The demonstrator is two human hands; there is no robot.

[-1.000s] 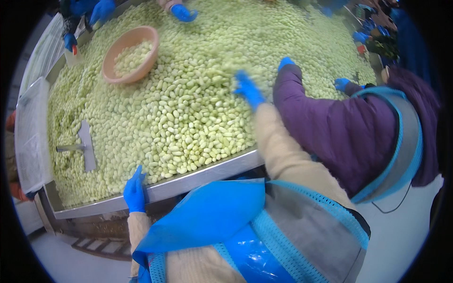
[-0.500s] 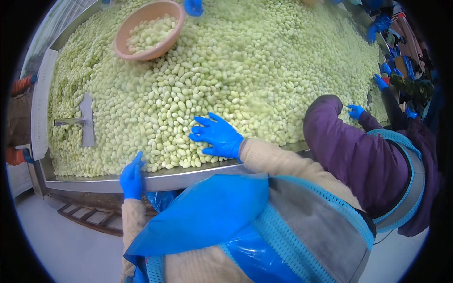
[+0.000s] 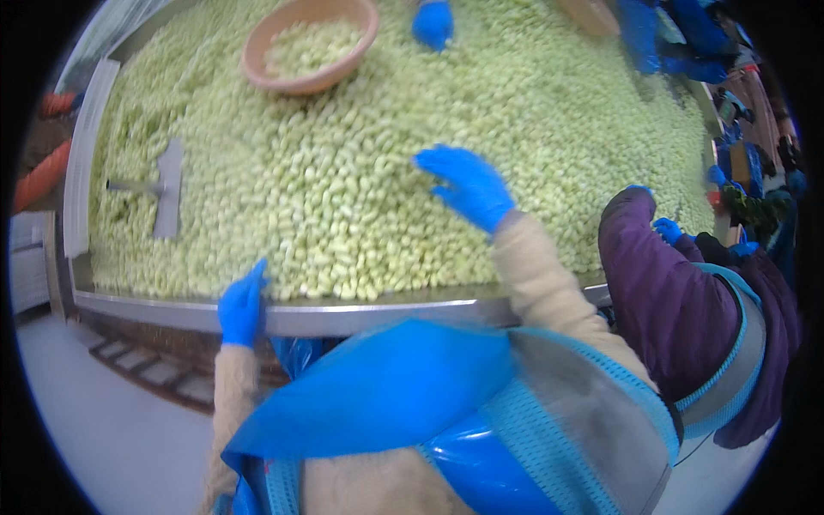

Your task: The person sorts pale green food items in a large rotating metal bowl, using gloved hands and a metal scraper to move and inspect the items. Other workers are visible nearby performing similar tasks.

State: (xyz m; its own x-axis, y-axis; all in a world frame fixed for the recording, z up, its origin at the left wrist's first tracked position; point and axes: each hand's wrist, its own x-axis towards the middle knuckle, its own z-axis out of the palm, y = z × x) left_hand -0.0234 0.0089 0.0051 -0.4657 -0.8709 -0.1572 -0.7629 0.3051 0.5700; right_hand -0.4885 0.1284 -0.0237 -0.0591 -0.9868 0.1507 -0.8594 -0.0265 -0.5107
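Note:
A wide metal tray [image 3: 386,312] holds a thick layer of pale green oval beans [image 3: 335,197]. My left hand [image 3: 243,300], in a blue glove, rests at the tray's near rim, fingers extended along the edge of the beans, holding nothing I can see. My right hand [image 3: 463,184], also gloved in blue, is over the middle of the beans with fingers spread, on or just above them. A metal scraper [image 3: 167,193] with a tubular handle lies on the beans at the left. A pink basin [image 3: 257,64] partly filled with beans sits at the back.
A co-worker in a purple jacket [image 3: 669,318] leans over the tray close on my right. Other workers' gloved hands [image 3: 433,26] and blue sleeves are along the far and right sides. An orange sleeve [image 3: 43,176] shows at far left. A wooden ladder-like frame [image 3: 150,373] lies below the tray.
My right hand swept toward the near rim by half a second ago and has since moved back up and rightward over the beans. My left hand stayed at the rim. The view shifted.

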